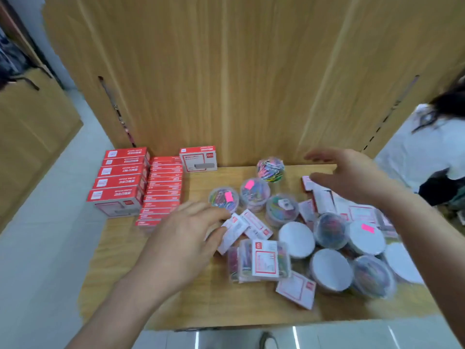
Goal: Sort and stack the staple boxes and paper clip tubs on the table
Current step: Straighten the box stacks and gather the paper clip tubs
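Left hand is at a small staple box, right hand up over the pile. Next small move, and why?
Probably close the left hand on the small white staple box at its fingertips and carry it to the red row at left. That row is already sorted; the box lies loose among the tubs. The right hand hovers open, holding nothing.

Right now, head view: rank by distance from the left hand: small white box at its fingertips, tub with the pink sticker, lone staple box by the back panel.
From the left hand:
1. Small white box, at the fingertips.
2. Tub with the pink sticker, just beyond the fingers.
3. Lone staple box, far back against the wood panel.
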